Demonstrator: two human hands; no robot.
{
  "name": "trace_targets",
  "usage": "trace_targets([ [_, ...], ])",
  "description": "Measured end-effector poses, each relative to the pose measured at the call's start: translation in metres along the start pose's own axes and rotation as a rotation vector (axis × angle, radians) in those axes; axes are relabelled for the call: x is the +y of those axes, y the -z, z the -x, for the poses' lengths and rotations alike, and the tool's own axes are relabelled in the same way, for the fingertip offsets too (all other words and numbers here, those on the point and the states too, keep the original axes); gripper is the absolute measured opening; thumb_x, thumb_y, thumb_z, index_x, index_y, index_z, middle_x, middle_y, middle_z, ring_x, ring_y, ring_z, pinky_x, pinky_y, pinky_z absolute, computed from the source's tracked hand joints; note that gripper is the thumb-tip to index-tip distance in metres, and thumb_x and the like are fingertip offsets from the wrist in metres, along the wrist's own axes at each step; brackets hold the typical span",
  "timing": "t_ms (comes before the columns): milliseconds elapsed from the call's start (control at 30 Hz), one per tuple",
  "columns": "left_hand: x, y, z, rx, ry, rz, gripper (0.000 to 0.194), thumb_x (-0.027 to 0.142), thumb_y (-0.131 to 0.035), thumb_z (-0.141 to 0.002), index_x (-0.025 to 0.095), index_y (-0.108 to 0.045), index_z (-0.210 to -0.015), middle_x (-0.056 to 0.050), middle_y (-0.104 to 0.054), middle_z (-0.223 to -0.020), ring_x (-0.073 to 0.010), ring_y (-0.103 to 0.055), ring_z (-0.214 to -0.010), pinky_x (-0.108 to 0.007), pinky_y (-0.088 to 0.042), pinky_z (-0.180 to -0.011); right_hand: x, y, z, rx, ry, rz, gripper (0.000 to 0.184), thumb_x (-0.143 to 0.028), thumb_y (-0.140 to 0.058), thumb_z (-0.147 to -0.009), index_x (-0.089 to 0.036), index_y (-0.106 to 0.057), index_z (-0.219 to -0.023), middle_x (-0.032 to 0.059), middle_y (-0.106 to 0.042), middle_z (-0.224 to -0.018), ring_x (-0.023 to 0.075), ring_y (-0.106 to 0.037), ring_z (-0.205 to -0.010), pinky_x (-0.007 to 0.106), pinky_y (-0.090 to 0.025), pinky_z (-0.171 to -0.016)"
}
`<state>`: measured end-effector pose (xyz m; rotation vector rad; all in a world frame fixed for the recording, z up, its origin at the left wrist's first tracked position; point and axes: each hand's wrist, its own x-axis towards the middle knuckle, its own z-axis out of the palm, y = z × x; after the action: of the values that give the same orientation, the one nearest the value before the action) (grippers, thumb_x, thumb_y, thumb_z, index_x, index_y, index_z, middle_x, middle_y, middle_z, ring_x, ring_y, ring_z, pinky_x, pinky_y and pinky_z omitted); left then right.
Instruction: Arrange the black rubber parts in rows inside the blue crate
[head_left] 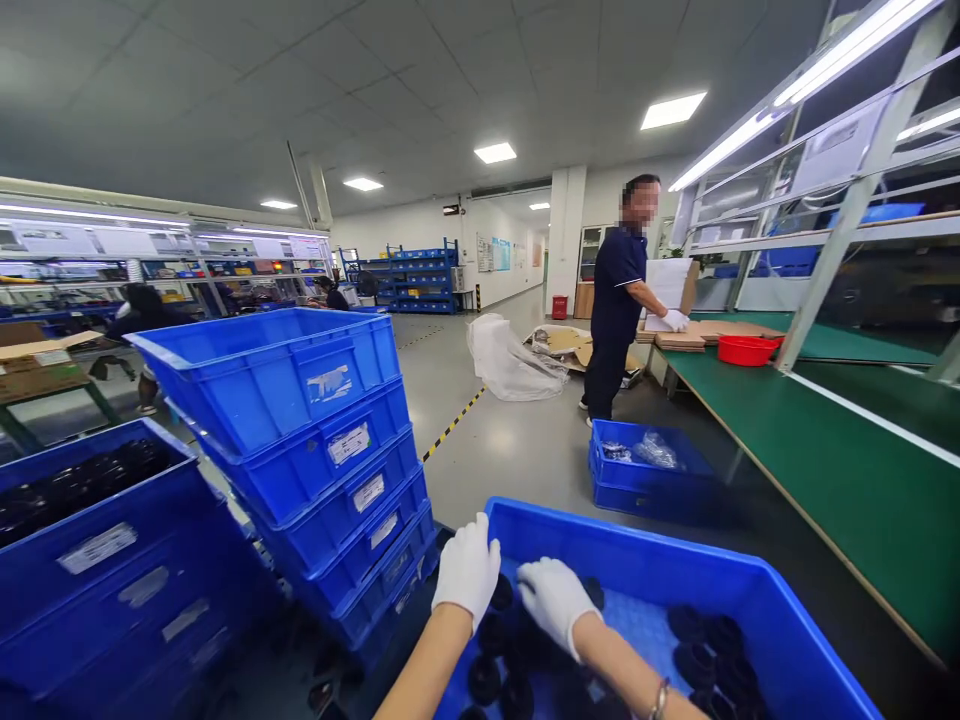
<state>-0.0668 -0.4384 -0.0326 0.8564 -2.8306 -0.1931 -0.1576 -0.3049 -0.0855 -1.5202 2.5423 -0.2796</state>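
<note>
A blue plastic crate (637, 540) stands right before me, with several black round parts (694, 665) lying in it. My left hand (466, 572), in a white glove, is at the crate's left rim near the far corner, its fingers closed over the edge. Inside the crate, my right hand (556, 600), gloved too, reaches down among the black parts on the left side. Its fingers curl downward, and what they hold, if anything, is hidden beneath the hand.
Tall stacks of blue crates (330, 400) rise on my left; one at far left holds black parts (82, 480). A low crate (649, 470) with plastic bags sits ahead. Along the right runs a green workbench (817, 440) with a red basin (746, 349). A person (619, 300) handles cardboard there.
</note>
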Motion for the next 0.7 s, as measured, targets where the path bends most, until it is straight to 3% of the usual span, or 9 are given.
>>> trace_targets([
  [200,0.002,0.001,0.001,0.001,0.007,-0.009,0.052,0.029,-0.037,-0.102,0.008,-0.046,-0.149,-0.014,-0.067,-0.117,-0.0337,-0.064,-0.113,-0.050,-0.054,-0.099,0.039,0.018,-0.002,0.002,-0.025,0.003,0.026,-0.023,-0.052,-0.093,-0.024,-0.076,-0.104,0.0052,-0.074,-0.104,0.0256,-0.066,-0.106,0.037,-0.046,-0.096],
  [267,0.002,0.002,0.001,-0.001,0.008,-0.013,0.052,0.030,-0.037,-0.102,0.008,-0.046,-0.149,-0.014,-0.067,-0.117,-0.0342,-0.064,-0.114,-0.051,-0.054,-0.099,0.038,0.013,0.000,-0.016,0.009,0.032,0.022,-0.028,-0.056,-0.093,-0.025,-0.076,-0.102,0.0056,-0.073,-0.104,0.0265,-0.065,-0.106,0.037,-0.047,-0.094],
  [367,0.001,0.002,0.001,-0.005,0.002,-0.003,0.053,0.029,-0.036,-0.102,0.008,-0.045,-0.149,-0.015,-0.067,-0.117,-0.0340,-0.064,-0.113,-0.050,-0.054,-0.098,0.029,0.002,0.000,-0.050,0.039,0.110,0.025,-0.034,-0.064,-0.089,-0.018,-0.077,-0.101,0.0132,-0.069,-0.108,0.0341,-0.063,-0.108,0.045,-0.049,-0.094],
  [467,0.001,0.001,0.000,-0.003,0.002,-0.002,0.053,0.029,-0.037,-0.101,0.008,-0.045,-0.149,-0.014,-0.068,-0.116,-0.0336,-0.064,-0.112,-0.050,-0.054,-0.098,0.023,-0.010,-0.004,-0.091,0.055,0.182,0.028,-0.027,-0.060,-0.090,-0.009,-0.076,-0.105,0.0204,-0.067,-0.111,0.0389,-0.062,-0.109,0.050,-0.050,-0.094],
  [600,0.001,0.000,0.000,-0.002,0.007,0.000,0.052,0.028,-0.037,-0.101,0.008,-0.046,-0.148,-0.014,-0.068,-0.116,-0.0337,-0.064,-0.112,-0.051,-0.054,-0.097,0.021,-0.019,-0.010,-0.072,0.044,0.210,0.034,-0.017,-0.046,-0.094,-0.008,-0.074,-0.110,0.0204,-0.067,-0.111,0.0380,-0.063,-0.107,0.051,-0.052,-0.092],
  [700,0.002,0.000,0.000,-0.009,0.013,0.006,0.052,0.029,-0.037,-0.101,0.009,-0.045,-0.148,-0.014,-0.068,-0.116,-0.0334,-0.064,-0.112,-0.050,-0.054,-0.097,0.020,-0.016,-0.010,-0.078,0.049,0.184,0.029,-0.024,-0.055,-0.092,-0.008,-0.075,-0.106,0.0199,-0.069,-0.107,0.0385,-0.065,-0.104,0.050,-0.053,-0.091],
])
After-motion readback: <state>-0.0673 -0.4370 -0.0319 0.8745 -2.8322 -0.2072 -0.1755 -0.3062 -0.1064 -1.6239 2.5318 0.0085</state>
